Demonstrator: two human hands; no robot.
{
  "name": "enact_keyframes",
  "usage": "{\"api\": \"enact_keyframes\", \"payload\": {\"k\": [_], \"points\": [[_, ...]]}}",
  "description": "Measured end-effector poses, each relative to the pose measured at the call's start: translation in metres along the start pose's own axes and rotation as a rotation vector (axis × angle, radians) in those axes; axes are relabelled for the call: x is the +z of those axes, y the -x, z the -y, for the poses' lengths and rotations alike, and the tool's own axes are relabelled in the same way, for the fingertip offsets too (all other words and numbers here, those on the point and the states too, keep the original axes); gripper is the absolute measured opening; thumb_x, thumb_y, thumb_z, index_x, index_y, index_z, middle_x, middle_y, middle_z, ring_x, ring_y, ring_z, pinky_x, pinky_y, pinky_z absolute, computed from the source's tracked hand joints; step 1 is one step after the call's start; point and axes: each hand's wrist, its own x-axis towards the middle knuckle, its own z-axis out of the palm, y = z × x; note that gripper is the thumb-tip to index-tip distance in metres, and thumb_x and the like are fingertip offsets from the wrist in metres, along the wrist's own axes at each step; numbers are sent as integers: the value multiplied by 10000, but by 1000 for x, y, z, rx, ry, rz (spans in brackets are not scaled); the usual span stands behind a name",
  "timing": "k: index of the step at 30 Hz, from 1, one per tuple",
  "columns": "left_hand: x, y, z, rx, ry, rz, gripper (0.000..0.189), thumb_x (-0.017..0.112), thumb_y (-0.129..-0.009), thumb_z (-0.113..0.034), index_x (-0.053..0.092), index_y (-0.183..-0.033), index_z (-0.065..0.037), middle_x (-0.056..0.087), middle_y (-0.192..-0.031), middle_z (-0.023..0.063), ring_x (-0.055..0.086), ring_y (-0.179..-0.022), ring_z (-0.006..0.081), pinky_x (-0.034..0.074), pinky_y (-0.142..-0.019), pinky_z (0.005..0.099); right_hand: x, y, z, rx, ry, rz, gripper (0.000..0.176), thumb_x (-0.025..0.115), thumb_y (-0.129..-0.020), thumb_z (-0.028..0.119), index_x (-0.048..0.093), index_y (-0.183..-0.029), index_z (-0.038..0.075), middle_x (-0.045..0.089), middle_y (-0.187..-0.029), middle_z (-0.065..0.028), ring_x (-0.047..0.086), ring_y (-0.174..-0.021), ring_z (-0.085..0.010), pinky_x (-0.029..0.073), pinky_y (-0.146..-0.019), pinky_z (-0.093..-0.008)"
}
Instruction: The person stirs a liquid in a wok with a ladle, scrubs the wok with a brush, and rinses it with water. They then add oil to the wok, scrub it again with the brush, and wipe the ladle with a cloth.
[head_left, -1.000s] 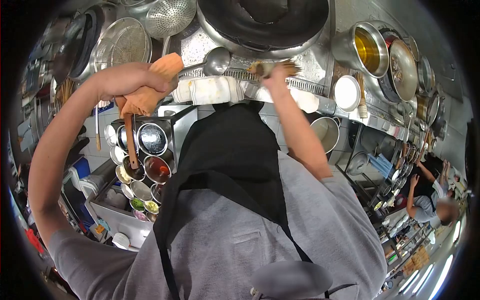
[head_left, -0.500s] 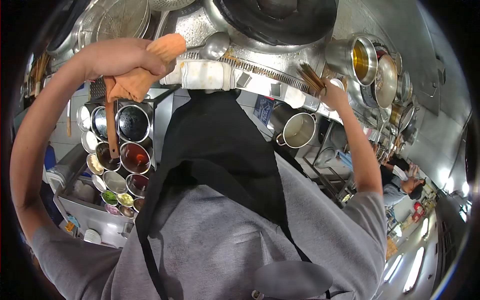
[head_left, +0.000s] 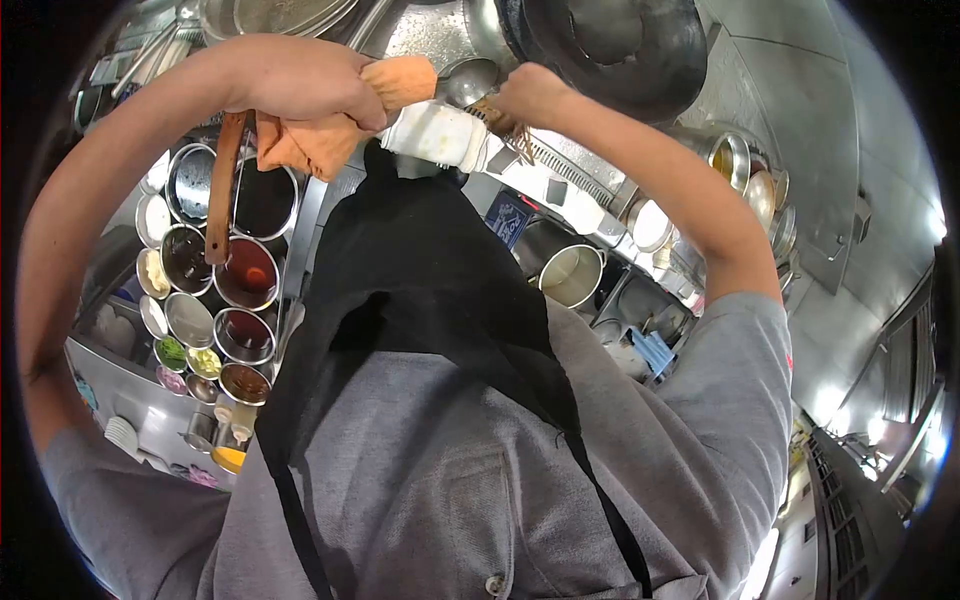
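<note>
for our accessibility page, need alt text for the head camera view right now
A person's left hand grips an orange cloth while the right hand holds a bristle brush near a large black wok. Metal pots, some with sauces, stand at lower left.

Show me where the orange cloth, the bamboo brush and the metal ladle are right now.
Orange cloth [head_left: 312, 146]: head view, on the fold hanging below the left hand.
Bamboo brush [head_left: 514, 130]: head view, on its bristles.
Metal ladle [head_left: 469, 82]: head view, on its bowl.
</note>
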Motion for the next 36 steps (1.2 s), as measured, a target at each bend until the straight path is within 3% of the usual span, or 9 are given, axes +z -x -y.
{"api": "enact_keyframes", "payload": {"k": [4,7,11,21,24,27,30,35,36], "points": [[9,3,18,-22,135,120,415,607,-827,-367,631,-1009,6,672,-809,93,673,-590,185,561,-435,308,-40,14,-18,100,14,-24,291,628,-884,259,659,-1160,174,737,-905,-53,719,-897,-238,549,-722,-380],[19,20,28,-88,248,5,525,629,-880,-404,608,-1215,-1,695,-1016,153,666,-889,241,488,-835,347,-57,33,-18,42,60,133,309,631,-894,325,643,-1177,201,729,-896,-52,718,-888,-238,543,-706,-378],[27,26,40,-29,100,-43,588,621,-888,-402,539,-1307,2,672,-1102,211,661,-978,316,478,-890,389,-28,7,-6,15,90,194,239,644,-871,222,697,-1097,166,735,-887,-52,720,-886,-248,552,-726,-379],[39,33,52,-26,67,-50,626,601,-890,-412,494,-1345,4,650,-1147,263,631,-1074,391,477,-921,437,-53,-26,-46,-94,105,-170,136,631,-865,192,714,-948,123,740,-896,-45,719,-879,-237,554,-727,-375],[50,46,55,-41,127,-111,632,599,-892,-402,475,-1362,2,646,-1141,274,625,-1074,403,476,-927,450,-42,-16,-33,-114,154,159,140,623,-870,177,749,-898,123,748,-926,-49,719,-895,-235,556,-735,-370],[66,41,60,-12,109,-154,644,590,-900,-377,431,-1396,1,644,-1135,281,619,-1072,415,470,-936,466,-25,-33,-35,-85,162,177,160,616,-871,156,772,-865,121,752,-950,-56,721,-906,-237,558,-740,-364],[72,36,57,13,93,-178,630,579,-888,-361,453,-1396,-11,666,-1105,257,643,-1050,396,485,-929,467,-45,-52,-45,-49,187,139,181,632,-819,133,740,-963,109,739,-927,-94,721,-853,-254,555,-708,-374],[83,41,60,-2,53,-243,582,590,-885,-321,473,-1360,-6,675,-1074,240,655,-1001,394,503,-893,463,-60,-45,-53,-86,163,-235,72,642,-806,148,704,-777,126,706,-791,-64,698,-776,-255,541,-680,-379],[86,45,61,-11,54,-250,574,594,-884,-315,476,-1354,-7,677,-1066,236,658,-988,393,507,-883,464,-59,-39,-54,-105,185,-164,94,640,-819,158,720,-782,126,717,-807,-56,704,-792,-242,541,-689,-373]]}}
